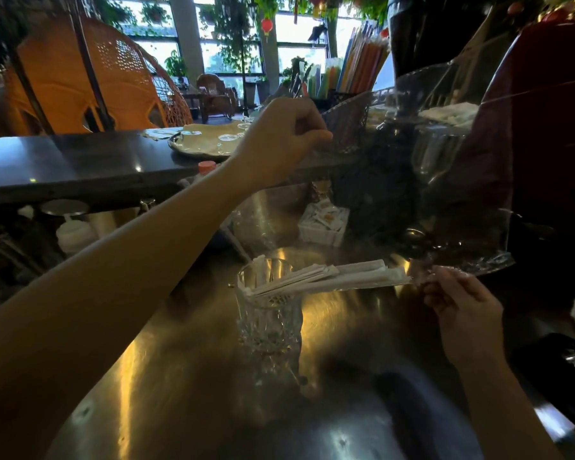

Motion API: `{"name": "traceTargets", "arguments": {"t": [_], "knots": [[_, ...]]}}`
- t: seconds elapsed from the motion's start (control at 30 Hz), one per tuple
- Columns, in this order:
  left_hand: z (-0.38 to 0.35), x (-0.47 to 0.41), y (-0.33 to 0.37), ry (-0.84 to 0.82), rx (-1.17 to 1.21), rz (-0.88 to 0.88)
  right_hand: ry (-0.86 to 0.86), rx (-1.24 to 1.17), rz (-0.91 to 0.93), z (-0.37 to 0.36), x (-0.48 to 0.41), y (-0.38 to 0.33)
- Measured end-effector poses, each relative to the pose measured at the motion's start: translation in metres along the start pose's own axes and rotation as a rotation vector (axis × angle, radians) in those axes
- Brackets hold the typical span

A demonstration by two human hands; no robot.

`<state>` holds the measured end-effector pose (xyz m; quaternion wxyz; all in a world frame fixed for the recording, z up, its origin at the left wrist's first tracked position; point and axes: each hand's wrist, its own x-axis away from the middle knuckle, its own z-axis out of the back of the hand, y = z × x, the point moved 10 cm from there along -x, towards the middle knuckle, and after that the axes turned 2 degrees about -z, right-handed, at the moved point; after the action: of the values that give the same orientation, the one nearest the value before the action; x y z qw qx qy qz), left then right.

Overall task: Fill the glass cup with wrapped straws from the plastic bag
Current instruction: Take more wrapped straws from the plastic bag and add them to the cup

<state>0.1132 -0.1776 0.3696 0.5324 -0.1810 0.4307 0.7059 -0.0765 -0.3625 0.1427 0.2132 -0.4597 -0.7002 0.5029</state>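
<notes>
A cut-glass cup [268,323] stands upright on the steel counter. A bunch of white paper-wrapped straws [332,278] lies almost level, its left ends inside the cup's mouth, its right ends still in the clear plastic bag [439,180]. The bag is stretched wide above the counter. My left hand [281,141] pinches the bag's upper left edge, held high. My right hand [462,303] grips the bag's lower right edge, just right of the straws' ends.
A raised dark bar ledge [63,164] runs behind, bearing a tray of glasses [200,144]. A box of sachets [324,224] sits behind the cup. Coloured straws [362,64] stand in a holder at the back. A dark red machine [551,127] fills the right.
</notes>
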Motion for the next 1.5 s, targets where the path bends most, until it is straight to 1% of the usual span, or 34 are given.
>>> {"name": "traceTargets", "arguments": {"t": [0.07,0.1,0.2,0.37,0.5,0.67,0.73,0.8,0.83,0.87,0.97,1.0,1.1,1.23,1.3,1.43,1.5], "knots": [[0.008,0.001,0.002,0.072,-0.027,-0.026,-0.011,-0.009,0.007,-0.004,-0.004,-0.006],[0.01,0.001,0.001,0.079,-0.035,-0.031,-0.01,-0.01,0.012,-0.005,-0.005,-0.008],[0.007,-0.001,-0.004,-0.016,-0.061,-0.02,0.0,-0.01,0.018,-0.006,-0.009,-0.012],[0.021,0.0,-0.019,-0.01,0.006,0.059,-0.047,0.028,0.04,-0.019,-0.011,-0.019],[0.031,0.003,-0.029,0.035,0.044,0.113,-0.07,0.048,0.048,-0.033,-0.017,-0.027],[0.028,0.02,-0.055,-0.07,0.104,0.206,-0.062,0.029,0.029,-0.041,-0.022,-0.029],[0.023,0.029,-0.073,-0.16,0.091,0.27,-0.064,0.018,0.021,-0.041,-0.023,-0.028],[0.016,0.038,-0.083,-0.248,0.051,0.275,-0.068,0.025,0.014,-0.042,-0.024,-0.026],[0.016,0.04,-0.084,-0.255,0.035,0.255,-0.07,0.033,0.011,-0.043,-0.025,-0.026],[0.018,0.041,-0.084,-0.232,0.018,0.233,-0.071,0.041,0.011,-0.044,-0.025,-0.025],[0.032,0.04,-0.084,-0.092,-0.024,0.199,-0.068,0.061,0.027,-0.048,-0.027,-0.025],[0.034,0.04,-0.085,-0.082,-0.012,0.208,-0.069,0.06,0.031,-0.05,-0.028,-0.025],[0.028,0.043,-0.089,-0.125,0.052,0.238,-0.078,0.043,0.017,-0.052,-0.03,-0.021],[0.031,0.046,-0.098,-0.066,0.048,0.263,-0.15,0.074,-0.012,-0.054,-0.031,-0.009],[0.034,0.047,-0.102,-0.013,0.009,0.262,-0.204,0.119,-0.015,-0.057,-0.032,-0.004],[0.028,0.052,-0.107,-0.048,0.03,0.28,-0.259,0.197,-0.043,-0.065,-0.032,0.01],[0.034,0.053,-0.109,0.015,0.023,0.29,-0.277,0.241,-0.028,-0.073,-0.033,0.01]]}}
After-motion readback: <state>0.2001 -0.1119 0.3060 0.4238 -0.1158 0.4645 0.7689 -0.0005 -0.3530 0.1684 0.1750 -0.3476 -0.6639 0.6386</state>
